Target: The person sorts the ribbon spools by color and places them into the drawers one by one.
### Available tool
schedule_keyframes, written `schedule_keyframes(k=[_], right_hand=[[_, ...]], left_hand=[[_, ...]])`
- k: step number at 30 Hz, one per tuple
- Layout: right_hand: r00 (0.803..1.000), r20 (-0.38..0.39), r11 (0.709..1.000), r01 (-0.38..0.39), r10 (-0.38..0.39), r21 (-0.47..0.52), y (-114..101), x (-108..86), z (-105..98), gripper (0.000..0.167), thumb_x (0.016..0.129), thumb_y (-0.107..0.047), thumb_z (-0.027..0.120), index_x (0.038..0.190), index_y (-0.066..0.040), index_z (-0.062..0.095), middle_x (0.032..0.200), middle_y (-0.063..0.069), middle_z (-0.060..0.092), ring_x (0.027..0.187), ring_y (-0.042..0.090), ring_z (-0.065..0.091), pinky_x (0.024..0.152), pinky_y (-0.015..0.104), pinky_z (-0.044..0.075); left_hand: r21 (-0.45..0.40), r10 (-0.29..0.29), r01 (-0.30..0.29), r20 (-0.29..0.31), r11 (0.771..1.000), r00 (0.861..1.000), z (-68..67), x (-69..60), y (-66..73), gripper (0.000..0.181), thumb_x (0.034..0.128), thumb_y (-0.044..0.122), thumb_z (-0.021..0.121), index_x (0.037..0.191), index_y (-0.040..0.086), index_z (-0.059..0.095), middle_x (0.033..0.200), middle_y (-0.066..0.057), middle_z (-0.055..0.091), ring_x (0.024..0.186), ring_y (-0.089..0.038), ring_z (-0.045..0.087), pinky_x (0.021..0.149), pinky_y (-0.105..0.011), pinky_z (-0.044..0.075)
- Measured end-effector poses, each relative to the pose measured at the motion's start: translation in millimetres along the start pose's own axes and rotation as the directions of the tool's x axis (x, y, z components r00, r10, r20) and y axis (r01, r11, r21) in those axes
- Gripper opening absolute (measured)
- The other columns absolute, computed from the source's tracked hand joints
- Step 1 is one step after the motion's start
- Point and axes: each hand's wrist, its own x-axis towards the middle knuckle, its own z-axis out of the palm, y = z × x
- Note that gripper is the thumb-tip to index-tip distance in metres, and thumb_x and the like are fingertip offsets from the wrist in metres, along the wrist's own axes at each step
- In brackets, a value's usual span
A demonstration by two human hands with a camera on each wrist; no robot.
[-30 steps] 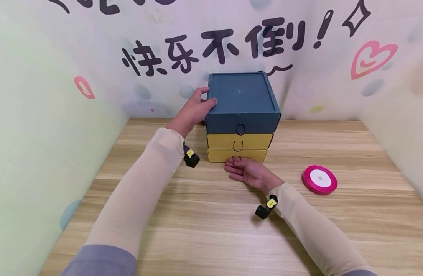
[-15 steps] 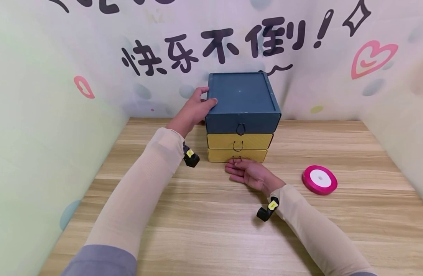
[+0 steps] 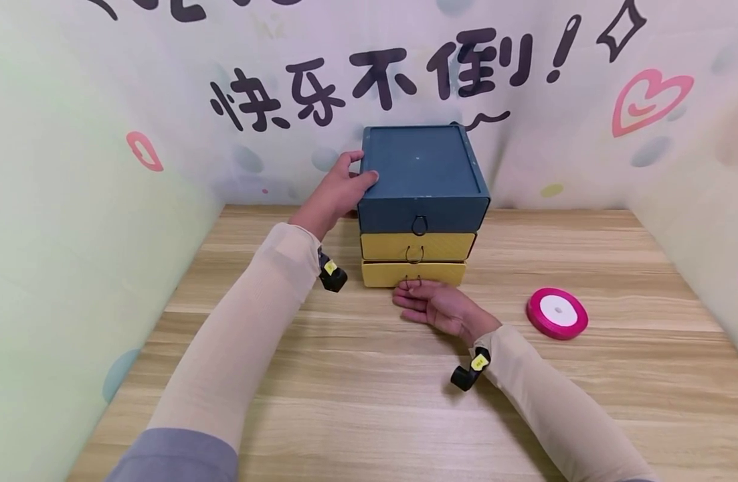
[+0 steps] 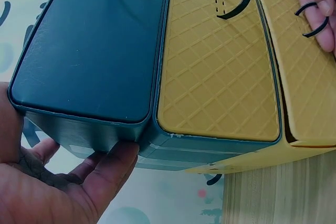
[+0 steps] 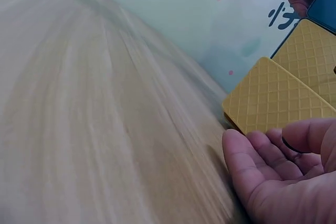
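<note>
A small drawer cabinet [image 3: 425, 161] stands against the back wall, with a dark blue top drawer [image 3: 387, 215] and two yellow drawers below. My left hand [image 3: 338, 191] grips its upper left side, thumb on the top edge and fingers down the side. At the front, my right hand [image 3: 443, 306] holds the black loop handle [image 4: 317, 29] of the bottom yellow drawer [image 3: 377, 273] between thumb and fingers. This drawer sticks out slightly, and a dark gap shows beside it in the left wrist view. The middle yellow drawer [image 4: 215, 72] sits flush.
A roll of magenta ribbon [image 3: 558, 313] lies flat on the wooden table [image 3: 344, 402], right of my right hand. Printed cloth walls [image 3: 164, 67] close in the back and both sides.
The bottom yellow drawer has come slightly forward out of the cabinet, my right hand moving back with its loop. My left hand has stayed in place.
</note>
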Motion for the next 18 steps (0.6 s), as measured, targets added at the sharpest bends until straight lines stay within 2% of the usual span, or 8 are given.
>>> schedule_keyframes(k=[8, 18], right_hand=[[1.000, 0.024, 1.000, 0.015, -0.015, -0.015, 6, -7.5, 3, 0.041, 0.107, -0.004, 0.038, 0.146, 0.007, 0.036, 0.148, 0.025, 0.043, 0.132, 0.031, 0.049, 0.103, 0.044, 0.044], [0.999, 0.022, 0.995, 0.028, -0.026, -0.096, 12, -19.0, 5, 0.040, 0.107, -0.006, 0.041, 0.144, 0.008, 0.039, 0.144, 0.024, 0.048, 0.128, 0.029, 0.054, 0.104, 0.040, 0.044]], left_hand=[[0.000, 0.000, 0.000, 0.003, 1.000, 1.000, 0.2, -0.9, -0.2, 0.062, 0.1023, 0.038, 0.054, 0.156, 0.031, 0.023, 0.150, -0.008, 0.038, 0.123, -0.028, 0.052, 0.097, -0.047, 0.048], [0.004, -0.002, 0.002, 0.002, 1.000, 1.000, 0.7, -2.0, 0.5, 0.062, 0.1025, 0.037, 0.054, 0.156, 0.030, 0.023, 0.153, -0.008, 0.035, 0.124, -0.029, 0.051, 0.097, -0.049, 0.048]])
